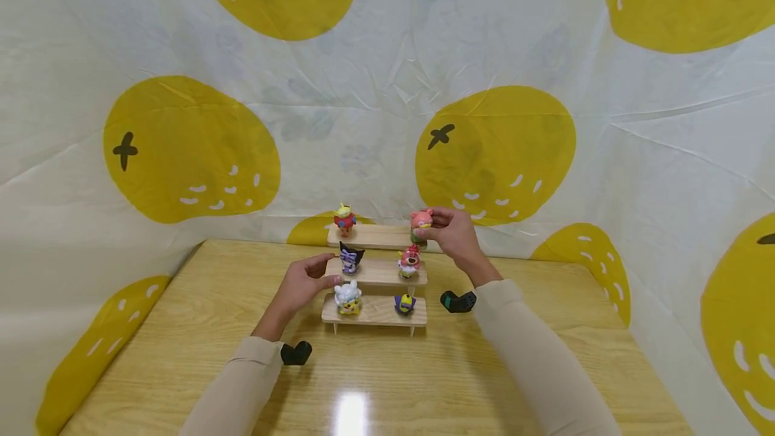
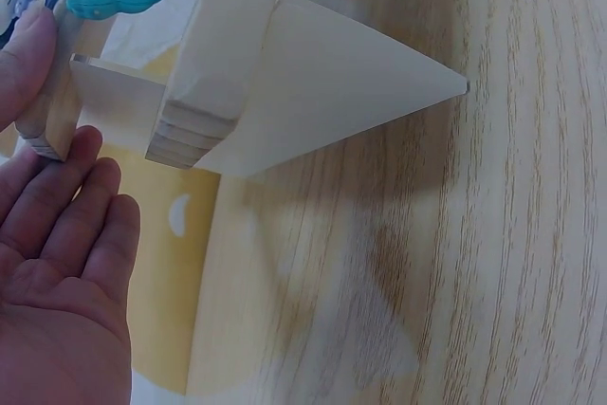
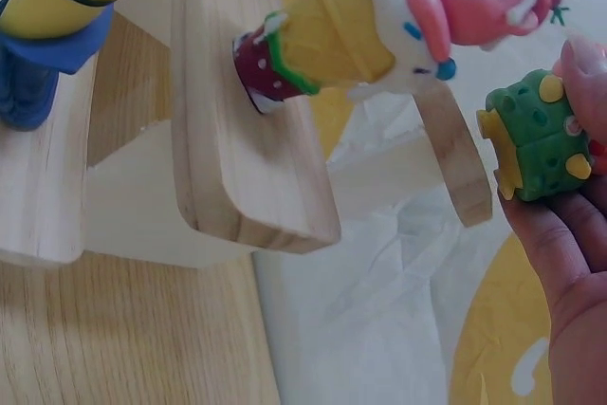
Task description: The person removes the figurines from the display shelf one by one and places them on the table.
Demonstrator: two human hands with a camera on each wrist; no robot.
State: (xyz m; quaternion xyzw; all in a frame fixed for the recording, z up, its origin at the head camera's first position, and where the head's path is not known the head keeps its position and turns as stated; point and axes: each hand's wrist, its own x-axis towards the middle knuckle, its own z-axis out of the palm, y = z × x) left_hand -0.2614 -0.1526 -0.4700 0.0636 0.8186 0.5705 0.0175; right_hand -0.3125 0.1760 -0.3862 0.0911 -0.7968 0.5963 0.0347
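Observation:
A three-tier wooden display stand (image 1: 377, 272) bears several small toy figurines. My right hand (image 1: 458, 237) grips a pink-headed figurine (image 1: 421, 219) at the right end of the top tier. In the right wrist view its green lower body (image 3: 541, 139) with yellow feet shows a small gap from the top board. On the left, my left hand (image 1: 301, 286) holds the end of the middle tier, thumb above and fingers (image 2: 81, 206) below its edge. Close to that hand stand a black-eared purple figurine (image 1: 349, 260) and a white-hooded yellow figurine (image 1: 348, 299).
A red-clothed figurine (image 1: 344, 219) stands at the top tier's left. On the right are a pink bear figurine (image 1: 409, 262) on the middle tier and a yellow figurine (image 1: 405, 304) on the lowest. A fruit-patterned cloth (image 1: 363, 153) hangs behind the wooden table (image 1: 230, 308).

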